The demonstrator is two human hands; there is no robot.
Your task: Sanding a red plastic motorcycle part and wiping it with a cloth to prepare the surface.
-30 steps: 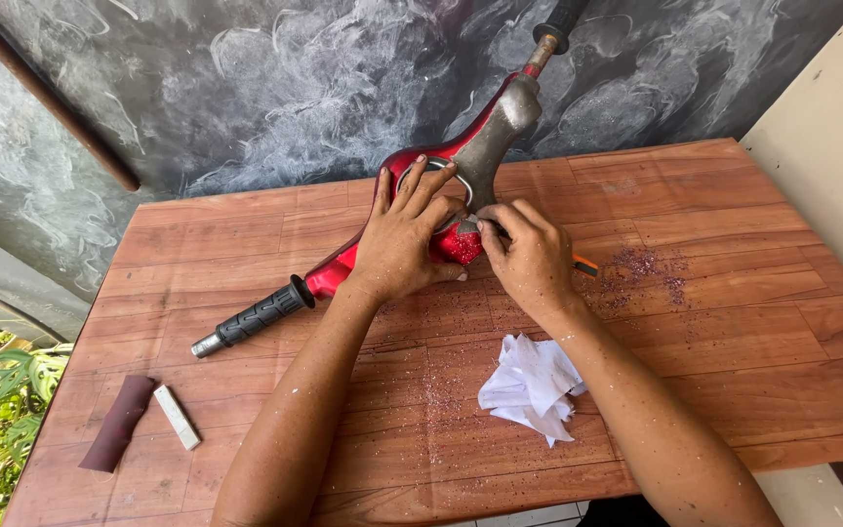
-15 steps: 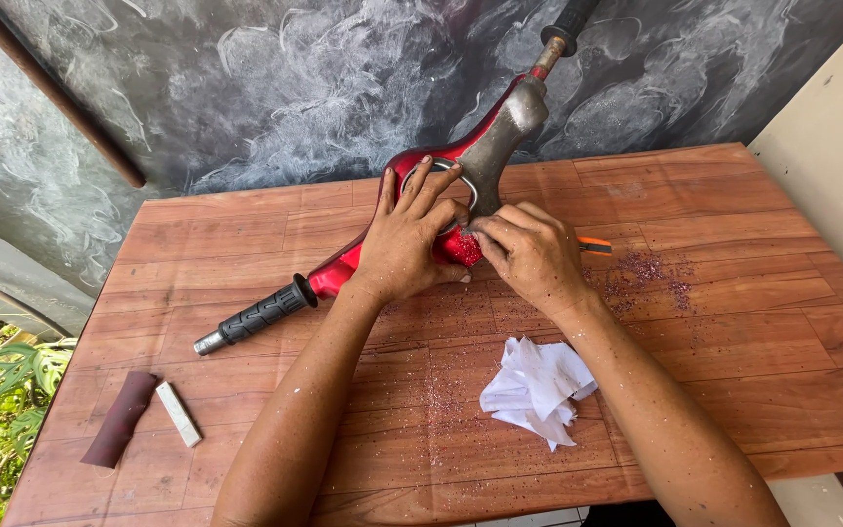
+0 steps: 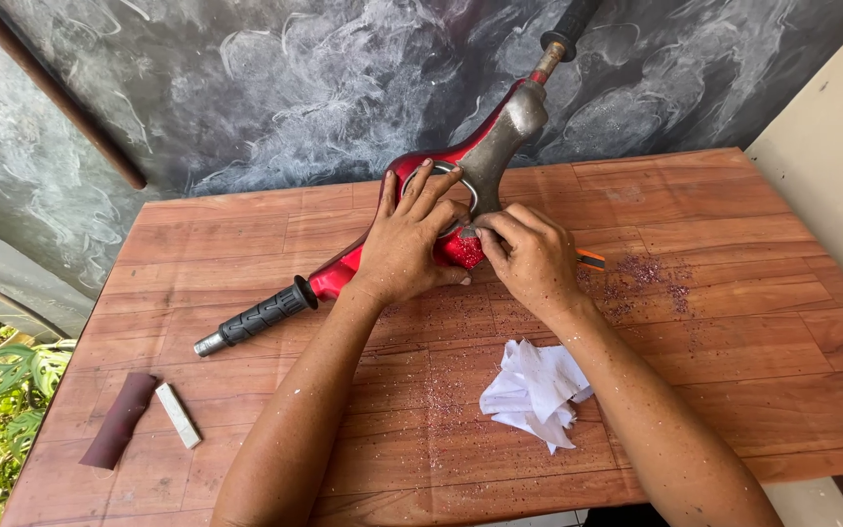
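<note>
- Two hands are laid on a red handlebar assembly (image 3: 343,273) near the back of the wooden table (image 3: 753,342).
- The left hand (image 3: 412,239) is spread flat, fingers wide, over the red middle part.
- The right hand (image 3: 534,259) is curled, fingertips pinched narrowly on the red surface; what is gripped cannot be told.
- The long axis runs diagonally: the black grip (image 3: 260,317) lies low to the left, the far end is raised against the grey wall (image 3: 246,88).
- A crumpled white cloth (image 3: 534,390) lies just beside the right forearm.
</note>
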